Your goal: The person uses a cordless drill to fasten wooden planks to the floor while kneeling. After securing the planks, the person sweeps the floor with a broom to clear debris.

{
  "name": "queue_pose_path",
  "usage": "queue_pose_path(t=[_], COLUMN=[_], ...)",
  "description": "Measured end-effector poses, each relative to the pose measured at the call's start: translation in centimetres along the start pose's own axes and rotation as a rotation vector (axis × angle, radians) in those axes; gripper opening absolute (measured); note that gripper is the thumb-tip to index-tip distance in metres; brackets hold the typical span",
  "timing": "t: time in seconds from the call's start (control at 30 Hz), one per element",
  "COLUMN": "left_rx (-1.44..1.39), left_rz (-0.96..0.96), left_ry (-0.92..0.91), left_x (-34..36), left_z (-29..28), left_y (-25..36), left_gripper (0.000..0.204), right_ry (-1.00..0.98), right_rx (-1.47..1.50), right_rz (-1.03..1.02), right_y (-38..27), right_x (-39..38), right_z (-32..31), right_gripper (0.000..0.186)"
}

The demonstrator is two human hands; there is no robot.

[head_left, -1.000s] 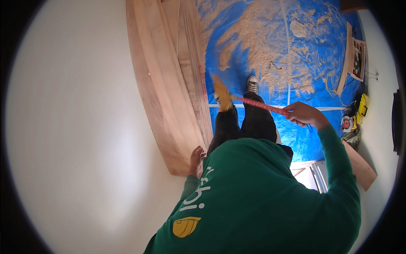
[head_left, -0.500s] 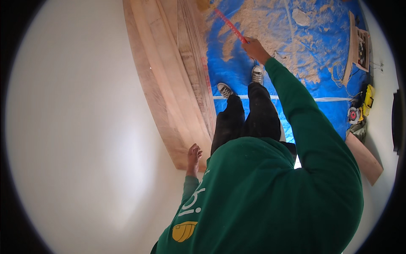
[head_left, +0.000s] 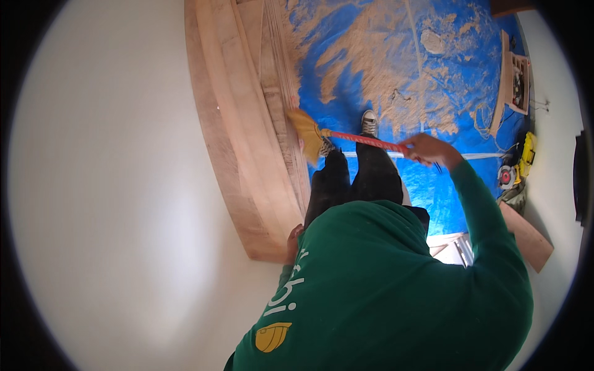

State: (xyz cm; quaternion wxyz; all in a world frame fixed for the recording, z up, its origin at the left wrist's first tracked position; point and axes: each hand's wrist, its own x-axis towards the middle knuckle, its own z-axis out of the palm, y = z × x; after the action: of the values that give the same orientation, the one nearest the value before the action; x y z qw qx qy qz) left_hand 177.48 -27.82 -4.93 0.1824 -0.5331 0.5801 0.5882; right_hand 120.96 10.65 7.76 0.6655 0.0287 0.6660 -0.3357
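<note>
So from where I was watching, the right hand was wrapped around the red handle of a small broom, fingers curled shut on it near the back end, with a dark bit of the handle poking out past the hand. The handle ran roughly level from the hand over toward the stack of wooden boards, and the yellow bristle head was right up against the inner edge of that stack, touching or nearly so. I couldn't tell for sure whether the bristles were pressing on the wood.

The left hand was down at the near end of the boards, resting on the corner there. Only a bit of it showed past the green hoodie, so whether those fingers were open or gripping the edge, I honestly couldn't tell.

Just beside the boards on the far side from the white wall was a blue tarp with a big spread of sawdust over it, plus a little heap further out. The person's legs in dark trousers stood on the tarp right next to the boards, one grey sneaker showing just beyond the broom handle. Well away from the boards, at the far edge of the tarp, there was a yellow power tool, a round saw-looking thing and a loose plank.
</note>
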Motion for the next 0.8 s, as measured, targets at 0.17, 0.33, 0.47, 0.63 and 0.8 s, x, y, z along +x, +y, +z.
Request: queue_pose_path(t=[0.17,0.33,0.47,0.63,0.8], left_rx=[-0.114,-0.116,-0.102,-0.067,0.108], left_rz=[-0.212,-0.219,-0.212,-0.189,-0.191], left_ry=[0.134,0.244,0.215,0.052,0.006], left_x=[-1.8,-2.5,-1.9,-1.5,-1.9], left_z=[-3.2,-4.9,-3.3,0.8,1.9], left_y=[7.9,13.6,14.3,13.3,12.7], left_gripper=[0.043,0.041,0.043,0.042,0.041], right_ry=[0.131,0.399,0.472,0.418,0.231], right_rx=[-0.506,-0.094,0.403,0.857,0.719], right_rz=[-0.391,-0.45,-0.605,-0.628,-0.495], right_y=[-5.4,-11.6,-12.5,-13.0,-11.0], right_x=[17.4,23.5,20.0,17.8,19.7], right_z=[-2.3,-4.9,-3.5,-1.2,-2.4], right_gripper=[0.022,0.039,0.045,0.059,0.037])
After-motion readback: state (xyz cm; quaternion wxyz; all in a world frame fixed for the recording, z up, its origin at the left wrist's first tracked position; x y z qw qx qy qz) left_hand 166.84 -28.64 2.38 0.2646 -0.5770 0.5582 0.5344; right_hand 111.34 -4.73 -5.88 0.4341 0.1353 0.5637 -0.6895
